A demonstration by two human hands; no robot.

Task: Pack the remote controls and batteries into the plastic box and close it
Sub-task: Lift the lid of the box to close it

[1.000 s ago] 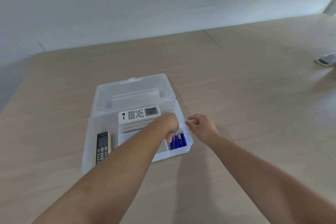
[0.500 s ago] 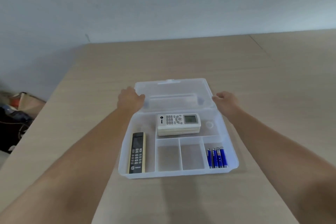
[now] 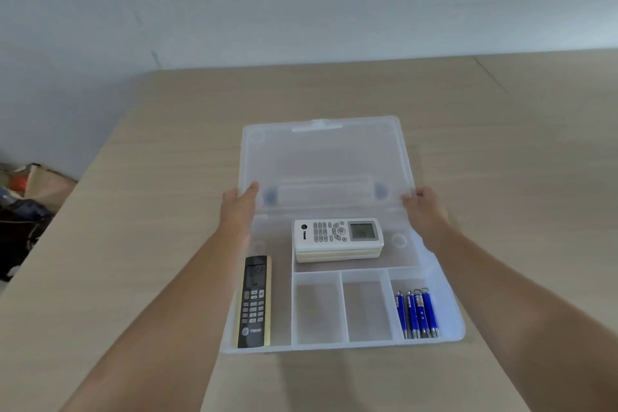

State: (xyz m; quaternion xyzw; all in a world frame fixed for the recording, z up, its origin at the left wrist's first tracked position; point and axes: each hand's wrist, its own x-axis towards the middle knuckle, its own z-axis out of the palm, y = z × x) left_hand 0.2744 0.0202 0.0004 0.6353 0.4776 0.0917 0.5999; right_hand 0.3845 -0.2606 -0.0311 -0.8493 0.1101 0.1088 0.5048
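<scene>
A clear plastic box (image 3: pixel 334 346) lies open on the wooden table, its lid (image 3: pixel 322 157) raised and tilted behind it. My left hand (image 3: pixel 239 206) grips the lid's left edge and my right hand (image 3: pixel 424 209) grips its right edge. A white remote (image 3: pixel 337 232) lies on top of other white remotes in the rear compartment. The black and gold remote (image 3: pixel 254 301) fills the long left slot. Several blue batteries (image 3: pixel 418 313) sit in the front right compartment.
Two small middle compartments (image 3: pixel 341 308) hold nothing. Bags and clutter (image 3: pixel 23 207) lie on the floor beyond the table's left edge. A pale wall rises behind the table.
My left hand left the battery compartment. Both hands moved to the lid's sides and have lifted the lid off the table. The view has moved closer.
</scene>
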